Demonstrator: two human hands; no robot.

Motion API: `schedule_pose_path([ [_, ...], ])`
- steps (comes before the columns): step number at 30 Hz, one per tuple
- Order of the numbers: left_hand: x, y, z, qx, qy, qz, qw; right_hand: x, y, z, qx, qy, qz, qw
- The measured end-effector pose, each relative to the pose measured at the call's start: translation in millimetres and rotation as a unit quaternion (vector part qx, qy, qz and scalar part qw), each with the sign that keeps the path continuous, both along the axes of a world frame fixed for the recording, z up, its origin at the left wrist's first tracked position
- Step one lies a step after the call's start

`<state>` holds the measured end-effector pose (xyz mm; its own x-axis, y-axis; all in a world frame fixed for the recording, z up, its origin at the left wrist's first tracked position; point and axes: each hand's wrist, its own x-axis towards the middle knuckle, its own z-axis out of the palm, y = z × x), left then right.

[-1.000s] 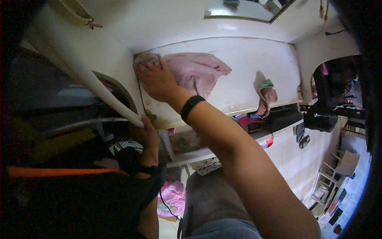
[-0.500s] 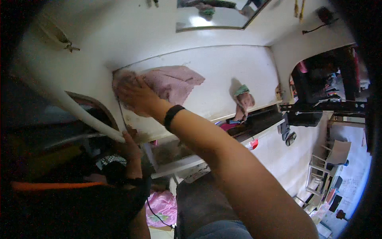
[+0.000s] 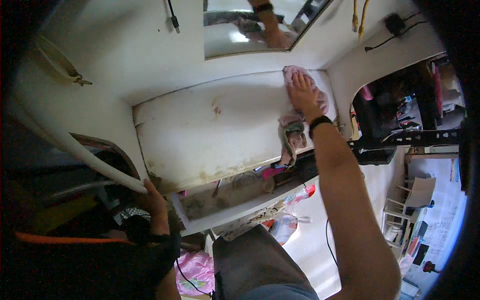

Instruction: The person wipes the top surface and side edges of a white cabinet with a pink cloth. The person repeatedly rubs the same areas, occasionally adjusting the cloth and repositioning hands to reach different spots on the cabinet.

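My right hand point(image 3: 302, 95) holds a crumpled pink cloth point(image 3: 322, 97) against the far right part of a white shelf top point(image 3: 200, 135), its fingers spread over the fabric. Just below the wrist, a second pinkish cloth with a green part point(image 3: 292, 137) hangs over the shelf's front edge. At the lower left, my left hand point(image 3: 154, 202) is closed round the end of a curved white panel edge point(image 3: 112, 172). Its fingertips are partly hidden. Brown stains mark the shelf top near its middle and along its front edge.
An open drawer point(image 3: 200, 222) with small items sits under the shelf. A mirror point(image 3: 245, 52) is on the wall behind, with cables point(image 3: 174, 22) hanging beside it. Side openings flank the shelf. Below lie a pink bag point(image 3: 192, 272) and a dark seat-like surface point(image 3: 250, 265).
My right hand has swept the pink cloth from the far left corner to the right end of the shelf. The left hand stays at the panel edge. The view has shifted slightly.
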<state>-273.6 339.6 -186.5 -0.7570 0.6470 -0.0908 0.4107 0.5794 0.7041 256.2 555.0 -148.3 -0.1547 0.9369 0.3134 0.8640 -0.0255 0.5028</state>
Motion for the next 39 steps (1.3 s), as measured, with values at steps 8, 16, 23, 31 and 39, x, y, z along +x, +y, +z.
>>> schedule_pose_path([
  [8, -21.0, 0.3, -51.7, 0.132, -0.001, -0.019, 0.991, -223.9, -28.1, 1.0, -0.091, 0.315, 0.138, 0.935],
  [16, -93.7, -11.6, -95.3, 0.107, 0.248, -0.192, 0.943, -65.4, -15.7, 43.8, -0.181, 0.361, 0.345, 0.847],
  [23, -84.6, -5.2, -73.2, 0.075, 0.053, -0.013, 0.996, 71.7, 1.5, 47.6, -0.216, 0.197, 0.176, 0.940],
  [31, -80.2, -9.6, -56.3, 0.021, 0.075, -0.058, 0.995, 83.8, -16.1, 38.0, -0.186, 0.224, -0.047, 0.955],
  [39, -44.0, -5.1, -4.7, 0.016, -0.078, -0.070, 0.994, 86.5, -145.6, 19.5, -0.228, 0.273, 0.037, 0.934],
])
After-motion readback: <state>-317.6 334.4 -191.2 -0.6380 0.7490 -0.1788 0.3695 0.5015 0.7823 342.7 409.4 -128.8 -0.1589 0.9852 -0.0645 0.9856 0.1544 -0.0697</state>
